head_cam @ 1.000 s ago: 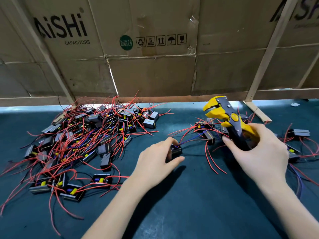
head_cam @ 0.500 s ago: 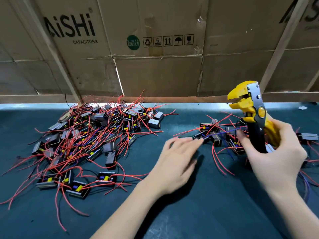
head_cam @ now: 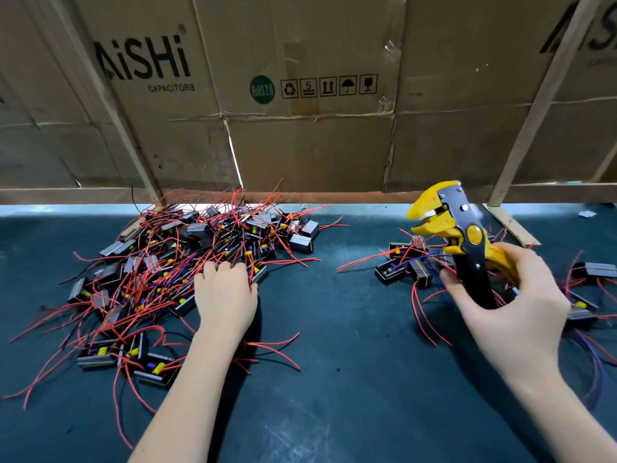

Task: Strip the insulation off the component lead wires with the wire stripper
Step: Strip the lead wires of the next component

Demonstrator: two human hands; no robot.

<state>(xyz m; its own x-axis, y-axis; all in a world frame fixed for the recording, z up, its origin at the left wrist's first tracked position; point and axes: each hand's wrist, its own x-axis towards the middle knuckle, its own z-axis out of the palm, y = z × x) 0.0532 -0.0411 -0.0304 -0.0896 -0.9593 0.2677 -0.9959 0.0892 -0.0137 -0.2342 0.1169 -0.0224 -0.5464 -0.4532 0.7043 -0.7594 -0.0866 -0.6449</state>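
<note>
On the left of the dark green bench (head_cam: 334, 379) lies your big pile of components (head_cam: 173, 262), small dark blocks with red lead wires (head_cam: 267, 345) splaying out in every direction. Your left hand (head_cam: 225, 295) lies palm down at the right edge of that pile, fingers (head_cam: 217, 267) curled down into the tangle of wires; you cannot tell from here whether they pinch a component or only rest on the heap.

Behind the bench stands a wall of flattened cardboard boxes (head_cam: 300, 145), printed with a capacitor brand and handling symbols, braced by pale wooden slats (head_cam: 534, 105).

To the right, a smaller cluster of components (head_cam: 404, 265) sits on the bench, just beside and partly behind your right hand (head_cam: 510, 305). That hand grips the wire stripper (head_cam: 464, 242) by its handles, thumb on the black handle, the other fingers wrapped round the yellow one. The tool is held above the bench, its long axis close to upright and leaning left at the top. Its yellow head points up and to the left, jaws slightly parted with nothing between them, above your fingers. More components (head_cam: 597, 269) lie at the far right.
</note>
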